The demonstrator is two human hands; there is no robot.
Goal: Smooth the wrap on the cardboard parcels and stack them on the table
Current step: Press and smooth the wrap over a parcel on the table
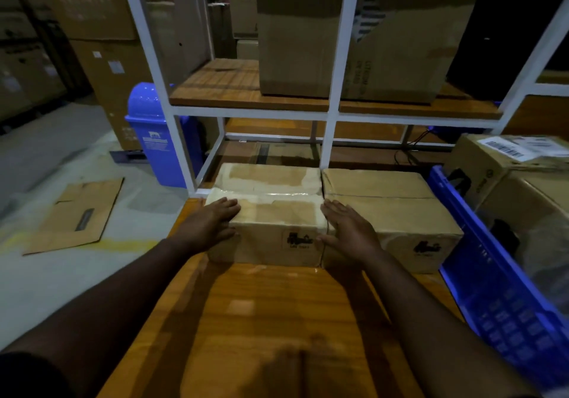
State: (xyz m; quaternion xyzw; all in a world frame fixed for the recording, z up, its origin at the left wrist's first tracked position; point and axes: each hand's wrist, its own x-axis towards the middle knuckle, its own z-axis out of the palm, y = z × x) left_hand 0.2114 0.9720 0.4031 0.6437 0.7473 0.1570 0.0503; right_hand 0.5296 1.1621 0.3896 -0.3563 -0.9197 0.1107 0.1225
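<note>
Both forearms reach over the wooden table (277,320); left hand (212,222) and right hand (348,228), fingers straight, press the wrapped parcel (271,209) at mid-frame, touching a 2nd parcel (391,206).

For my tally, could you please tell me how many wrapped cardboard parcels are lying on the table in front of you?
2. The left parcel sits between both hands, left hand and right hand flat against its ends. The right parcel lies against it, beside the blue crate. Others may be hidden.

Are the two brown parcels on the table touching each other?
Touching. The head view shows the left parcel and the right parcel side by side on the table, with only a thin dark seam and no table showing between them.
</note>
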